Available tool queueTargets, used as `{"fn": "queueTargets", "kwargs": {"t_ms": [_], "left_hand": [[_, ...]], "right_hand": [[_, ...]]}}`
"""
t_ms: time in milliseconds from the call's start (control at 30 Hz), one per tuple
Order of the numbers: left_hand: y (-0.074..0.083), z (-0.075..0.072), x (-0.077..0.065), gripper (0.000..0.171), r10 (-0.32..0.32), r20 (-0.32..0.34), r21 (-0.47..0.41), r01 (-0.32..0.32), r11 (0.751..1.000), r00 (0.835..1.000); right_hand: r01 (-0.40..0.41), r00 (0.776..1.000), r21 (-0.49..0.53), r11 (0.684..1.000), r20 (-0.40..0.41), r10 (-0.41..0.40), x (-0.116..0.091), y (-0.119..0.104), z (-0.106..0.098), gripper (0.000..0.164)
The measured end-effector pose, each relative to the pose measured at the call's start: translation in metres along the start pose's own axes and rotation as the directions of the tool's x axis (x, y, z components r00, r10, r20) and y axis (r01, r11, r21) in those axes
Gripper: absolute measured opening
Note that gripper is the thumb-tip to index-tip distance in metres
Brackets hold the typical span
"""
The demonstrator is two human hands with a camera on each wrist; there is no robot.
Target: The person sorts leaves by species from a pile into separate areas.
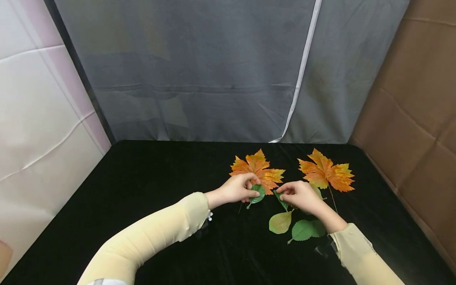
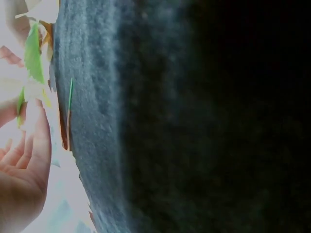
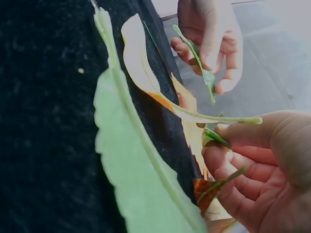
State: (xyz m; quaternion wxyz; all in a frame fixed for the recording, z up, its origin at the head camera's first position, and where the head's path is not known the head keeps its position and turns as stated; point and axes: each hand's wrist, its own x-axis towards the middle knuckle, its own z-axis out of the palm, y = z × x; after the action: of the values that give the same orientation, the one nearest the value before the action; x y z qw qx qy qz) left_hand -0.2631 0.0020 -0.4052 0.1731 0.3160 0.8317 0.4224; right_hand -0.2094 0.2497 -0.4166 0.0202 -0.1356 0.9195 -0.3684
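My left hand (image 1: pixel 238 188) pinches a small green leaf (image 1: pixel 258 194) between thumb and fingers, in front of the left orange maple leaf (image 1: pixel 259 165). My right hand (image 1: pixel 303 195) pinches a second green leaf (image 1: pixel 280 200) just to the right of it; in the right wrist view this leaf (image 3: pixel 216 138) shows edge-on at the fingertips. The two held leaves are a short gap apart. Below the right hand lie a yellow-green leaf (image 1: pixel 280 223) and a toothed green leaf (image 1: pixel 302 230). Another yellowish leaf (image 1: pixel 315 190) is partly hidden behind the right hand.
A black cloth covers the table (image 1: pixel 149 178). The right orange maple leaf (image 1: pixel 325 171), with a thin stem, lies beyond the right hand. Another green leaf (image 1: pixel 318 228) overlaps the toothed one. A grey curtain (image 1: pixel 196 79) hangs behind, with a brown cloth (image 1: pixel 409 99) at right.
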Motion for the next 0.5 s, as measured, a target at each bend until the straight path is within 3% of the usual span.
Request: {"fn": "queueTargets", "kwargs": {"t_ms": [233, 500], "left_hand": [[-0.007, -0.005, -0.004, 0.019, 0.047, -0.052, -0.013, -0.048, 0.999, 0.997], [-0.010, -0.010, -0.010, 0.015, 0.046, -0.139, 0.003, -0.046, 0.999, 0.989]], "right_hand": [[-0.043, 0.999, 0.031, 0.999, 0.026, 0.042, 0.002, 0.002, 0.009, 0.021], [0.010, 0.999, 0.019, 1.000, 0.047, -0.011, 0.000, 0.003, 0.014, 0.024]]}}
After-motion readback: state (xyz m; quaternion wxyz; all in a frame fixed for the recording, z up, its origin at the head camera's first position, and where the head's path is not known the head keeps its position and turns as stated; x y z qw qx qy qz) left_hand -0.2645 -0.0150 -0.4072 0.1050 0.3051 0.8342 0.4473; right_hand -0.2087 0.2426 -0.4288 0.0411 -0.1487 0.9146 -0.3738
